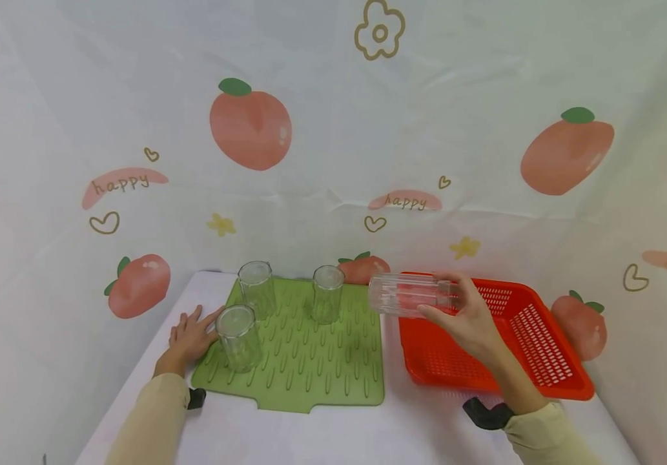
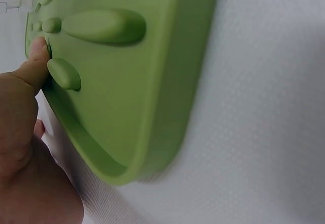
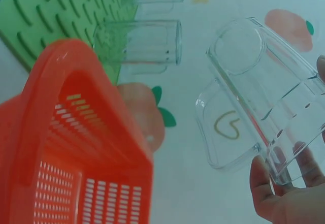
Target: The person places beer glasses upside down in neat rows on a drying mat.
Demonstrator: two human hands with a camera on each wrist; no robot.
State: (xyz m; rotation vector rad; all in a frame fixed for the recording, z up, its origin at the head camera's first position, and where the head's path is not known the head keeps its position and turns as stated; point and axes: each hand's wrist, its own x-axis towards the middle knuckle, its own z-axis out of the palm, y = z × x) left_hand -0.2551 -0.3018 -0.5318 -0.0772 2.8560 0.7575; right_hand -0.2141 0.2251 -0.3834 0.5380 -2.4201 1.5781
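Note:
A clear glass mug [image 1: 397,295] lies sideways in the air, gripped near its base by my right hand [image 1: 465,318]. In the right wrist view its handle [image 3: 216,164] shows on the side, and the fingers curl about the bottom end. My left hand [image 1: 192,337] rests at the left edge of a green drying mat [image 1: 287,392], fingers spread. The left wrist view shows its thumb [image 2: 38,56] touching the mat's ridged top. Three more clear glasses stand on the mat: a front left one [image 1: 240,342], a back left one [image 1: 259,294] and a back middle one [image 1: 327,297].
A red plastic basket [image 1: 426,374] with slotted walls stands right of the mat, below and behind the raised mug. Behind the white table [image 1: 333,442] hangs a fruit-printed white cloth [image 1: 333,129].

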